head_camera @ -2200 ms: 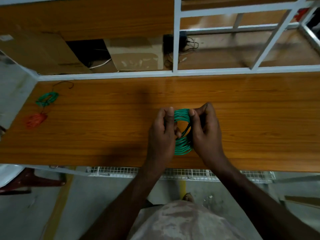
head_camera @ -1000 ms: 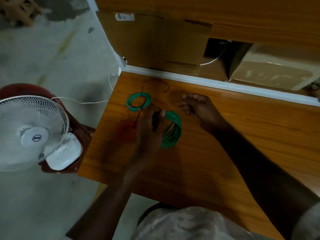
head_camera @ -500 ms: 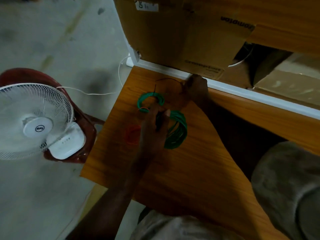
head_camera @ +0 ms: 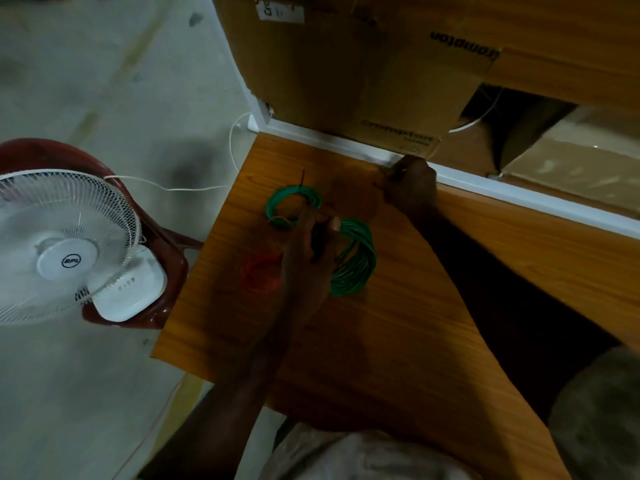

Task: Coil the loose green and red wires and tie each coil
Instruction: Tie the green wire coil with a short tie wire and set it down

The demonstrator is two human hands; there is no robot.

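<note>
My left hand grips the left side of a large green wire coil that lies on the wooden table; a dark strip shows between its fingers. Just beyond it lies a smaller green coil with a black tie end sticking up. A red coil lies left of my left hand, dim in shadow. My right hand is stretched to the table's back edge by the white rail, fingers curled on a thin black tie that barely shows at its fingertips.
A large cardboard box stands behind the rail, with another box to its right. Off the table's left edge, a white fan sits on a red chair, its white cord running to the table corner.
I turned from the table's middle to its left end, with the green coil carried there in my left hand. My right hand let go of it and reached to the back rail, where the black tie lay.
</note>
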